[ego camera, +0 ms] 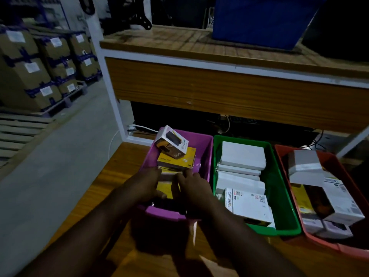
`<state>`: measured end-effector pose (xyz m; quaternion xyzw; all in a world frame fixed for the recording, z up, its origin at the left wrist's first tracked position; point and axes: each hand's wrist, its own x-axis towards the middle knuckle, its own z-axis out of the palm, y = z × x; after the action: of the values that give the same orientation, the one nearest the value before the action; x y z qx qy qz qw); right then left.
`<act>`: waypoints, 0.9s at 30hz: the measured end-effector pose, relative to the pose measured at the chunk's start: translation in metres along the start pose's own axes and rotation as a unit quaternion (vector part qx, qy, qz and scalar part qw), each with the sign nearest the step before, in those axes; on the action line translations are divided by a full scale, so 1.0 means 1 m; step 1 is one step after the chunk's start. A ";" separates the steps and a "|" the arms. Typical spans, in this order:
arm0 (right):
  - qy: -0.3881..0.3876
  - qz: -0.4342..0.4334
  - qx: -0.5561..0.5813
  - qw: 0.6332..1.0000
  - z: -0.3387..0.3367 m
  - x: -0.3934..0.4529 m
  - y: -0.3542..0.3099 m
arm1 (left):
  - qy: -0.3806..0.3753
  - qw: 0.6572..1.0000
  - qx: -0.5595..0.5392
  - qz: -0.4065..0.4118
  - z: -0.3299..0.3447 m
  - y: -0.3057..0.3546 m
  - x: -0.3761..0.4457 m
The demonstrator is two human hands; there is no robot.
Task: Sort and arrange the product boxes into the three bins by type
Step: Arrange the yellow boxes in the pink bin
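Nearly sorted, tidying the purple plastic bin (205,148) at 9 o'clock.
My left hand (145,185) and right hand (192,187) have fingers closed around a yellow cardboard box (164,188); a tilted white box (171,142) needs straightening.

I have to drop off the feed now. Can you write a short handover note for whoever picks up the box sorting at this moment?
Left hand and right hand: both inside the purple bin, gripping a yellow box between them.
Purple bin: yellow boxes stacked, one white charger box tilted on top at the back.
Green bin: white boxes stacked.
Red bin: mixed white and grey boxes.
Done: no boxes loose on the table.
Left: seat the held box, straighten the tilted one.
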<state>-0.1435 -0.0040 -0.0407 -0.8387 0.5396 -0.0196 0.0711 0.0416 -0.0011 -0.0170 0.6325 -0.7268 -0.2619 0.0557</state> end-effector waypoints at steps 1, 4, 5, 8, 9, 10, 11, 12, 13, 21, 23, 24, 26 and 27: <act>-0.010 -0.003 -0.004 1.000 0.000 0.002 0.000 | -0.010 1.000 0.011 0.013 0.000 0.002 0.000; -0.027 -0.007 -0.015 1.000 -0.002 0.007 0.000 | -0.013 0.998 0.056 0.035 0.004 0.001 0.001; -0.021 -0.006 -0.019 1.000 -0.002 0.009 0.000 | -0.012 0.996 0.080 0.032 0.006 0.000 0.003; -0.038 0.004 -0.013 0.999 -0.002 0.017 0.000 | 0.009 0.990 0.128 0.057 0.019 -0.006 0.013; -0.045 0.005 -0.010 0.999 -0.002 0.018 -0.001 | 0.021 0.988 0.139 0.066 0.023 -0.009 0.018; -0.046 0.003 -0.010 0.999 -0.003 0.019 -0.002 | 0.028 0.986 0.147 0.068 0.027 -0.012 0.022; -0.044 -0.001 -0.010 0.999 -0.003 0.019 -0.001 | 0.031 0.986 0.152 0.067 0.030 -0.015 0.025; -0.042 -0.005 -0.010 0.999 -0.002 0.019 -0.001 | 0.028 0.986 0.153 0.060 0.031 -0.016 0.028; -0.043 -0.007 -0.009 0.999 -0.002 0.019 0.000 | 0.022 0.987 0.153 0.054 0.033 -0.017 0.030; -0.058 0.009 -0.042 0.997 -0.001 0.018 -0.010 | 0.011 0.990 0.136 0.038 0.037 -0.015 0.041; -0.048 -0.004 -0.042 0.998 -0.009 0.010 -0.008 | 0.010 0.992 0.117 0.043 0.038 -0.017 0.040; -0.014 -0.022 -0.028 0.999 -0.014 0.006 -0.004 | 0.015 0.994 0.099 0.053 0.038 -0.017 0.038; 0.076 -0.062 0.027 0.995 -0.029 -0.011 0.006 | 0.039 0.994 0.056 0.086 0.039 -0.015 0.034; 0.107 -0.060 0.066 0.990 -0.039 -0.023 0.015 | 0.056 0.993 0.021 0.097 0.039 -0.011 0.030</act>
<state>-0.1706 0.0075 -0.0035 -0.8562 0.4900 -0.1496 0.0670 0.0295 -0.0185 -0.0631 0.5737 -0.7857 -0.2043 0.1085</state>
